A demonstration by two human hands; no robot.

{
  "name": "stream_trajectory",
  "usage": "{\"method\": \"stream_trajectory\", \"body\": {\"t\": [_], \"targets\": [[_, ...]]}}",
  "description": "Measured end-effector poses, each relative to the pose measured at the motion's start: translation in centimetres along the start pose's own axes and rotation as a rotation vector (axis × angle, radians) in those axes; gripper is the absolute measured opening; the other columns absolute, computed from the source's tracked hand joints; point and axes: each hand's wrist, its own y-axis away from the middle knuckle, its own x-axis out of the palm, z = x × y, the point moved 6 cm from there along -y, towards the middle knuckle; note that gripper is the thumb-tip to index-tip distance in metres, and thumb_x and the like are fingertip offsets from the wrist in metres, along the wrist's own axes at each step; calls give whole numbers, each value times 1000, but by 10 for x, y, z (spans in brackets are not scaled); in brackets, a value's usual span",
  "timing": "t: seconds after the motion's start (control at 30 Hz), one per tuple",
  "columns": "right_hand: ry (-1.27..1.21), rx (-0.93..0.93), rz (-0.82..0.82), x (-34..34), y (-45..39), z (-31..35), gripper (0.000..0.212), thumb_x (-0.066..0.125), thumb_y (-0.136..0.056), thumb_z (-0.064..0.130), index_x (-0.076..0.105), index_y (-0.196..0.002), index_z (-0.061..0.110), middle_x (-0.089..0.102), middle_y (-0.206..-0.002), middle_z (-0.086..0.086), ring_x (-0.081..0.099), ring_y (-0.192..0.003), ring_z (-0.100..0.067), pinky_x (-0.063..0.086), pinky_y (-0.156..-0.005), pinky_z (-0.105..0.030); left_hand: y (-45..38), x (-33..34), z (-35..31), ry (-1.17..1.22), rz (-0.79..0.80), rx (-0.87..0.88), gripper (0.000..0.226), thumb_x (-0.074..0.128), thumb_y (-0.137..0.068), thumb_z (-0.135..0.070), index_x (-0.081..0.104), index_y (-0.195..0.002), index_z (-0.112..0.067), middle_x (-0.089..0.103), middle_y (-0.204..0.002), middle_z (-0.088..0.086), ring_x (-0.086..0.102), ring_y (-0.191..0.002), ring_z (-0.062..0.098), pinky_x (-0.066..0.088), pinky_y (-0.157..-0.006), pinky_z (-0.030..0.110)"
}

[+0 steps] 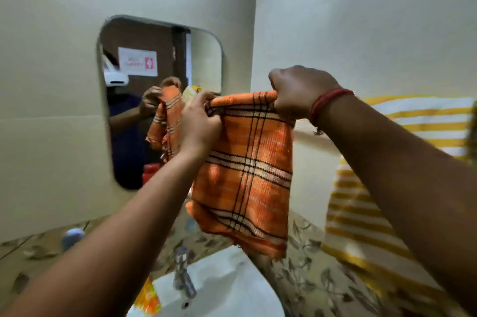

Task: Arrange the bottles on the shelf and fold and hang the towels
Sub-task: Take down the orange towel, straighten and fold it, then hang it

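Note:
An orange checked towel (247, 169) with black and cream stripes hangs folded in front of me, above the sink. My left hand (198, 123) grips its top left corner. My right hand (299, 95), a red thread at the wrist, is closed on the top right edge. The towel's upper edge runs straight between both hands. A yellow-and-white striped towel (366, 187) hangs on the right wall, partly behind my right arm. The rail holding it is hidden. No bottles show clearly.
A wall mirror (160, 100) on the left reflects me and the orange towel. Below are a white sink (227, 288) with a metal tap (183, 275), leaf-patterned tiles, a blurred bluish round object (73, 236) and an orange-yellow item (147, 298) by the basin.

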Motion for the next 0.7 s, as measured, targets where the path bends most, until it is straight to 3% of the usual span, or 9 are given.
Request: {"method": "stream_trajectory", "body": {"t": [0.17,0.27,0.33,0.4,0.47,0.5,0.53,0.6,0.7], "targets": [[252,5,-29,-31,-36,-45,10,52,-85,15,44,-91,17,47,-76,-2,49,-65,-21,37,-56,-32,-55,67,-18,160,-4,-36,26,61,-79,-9,66,-103,-18,67,-100,9,64,-96,26,55,-91,47],[377,-22,-121,-44,-52,-74,13,51,-85,11,43,-94,14,47,-78,-3,49,-67,-26,38,-60,-35,-80,114,-32,320,50,-72,41,69,-82,-24,62,-122,-18,60,-118,11,64,-106,23,53,-100,45],[453,-34,-182,-47,-65,-95,17,53,-86,10,47,-101,11,51,-87,-8,47,-69,-31,38,-60,-36,-84,148,-50,396,160,-77,63,72,-87,-27,45,-144,-19,44,-138,12,56,-124,25,45,-111,43],[518,-23,-178,-40,-78,-117,26,54,-85,7,49,-109,8,56,-99,-12,49,-69,-33,39,-58,-37,-86,178,-64,349,254,-11,79,70,-91,-29,25,-156,-21,20,-160,12,32,-147,28,28,-121,44],[574,-10,-140,-31,-89,-136,30,53,-83,5,49,-113,7,55,-103,-14,51,-70,-33,43,-59,-38,-91,204,-72,213,329,88,82,65,-95,-32,16,-160,-22,-2,-168,7,12,-154,20,20,-120,37],[604,-11,-119,-27,-92,-144,32,53,-83,4,49,-114,7,55,-104,-14,50,-70,-33,45,-60,-38,-93,214,-74,149,365,134,79,63,-96,-35,17,-160,-24,-6,-168,2,14,-153,18,23,-119,37],[627,-24,-102,-23,-92,-147,33,53,-83,5,49,-116,9,54,-105,-13,51,-72,-32,46,-62,-39,-95,221,-74,110,393,162,74,60,-96,-41,22,-158,-28,-3,-168,-2,23,-151,18,28,-119,39],[682,-90,-78,-13,-92,-147,35,54,-85,11,51,-120,12,52,-115,-12,55,-89,-33,43,-67,-39,-95,228,-71,100,407,174,64,55,-89,-53,42,-148,-33,23,-158,-2,44,-138,23,40,-113,46],[849,-220,-35,8,-89,-127,30,57,-89,26,62,-117,18,44,-132,-9,42,-122,-35,39,-87,-43,-97,227,-63,82,401,185,58,47,-82,-56,58,-132,-27,54,-129,4,55,-120,25,45,-102,46]]}}
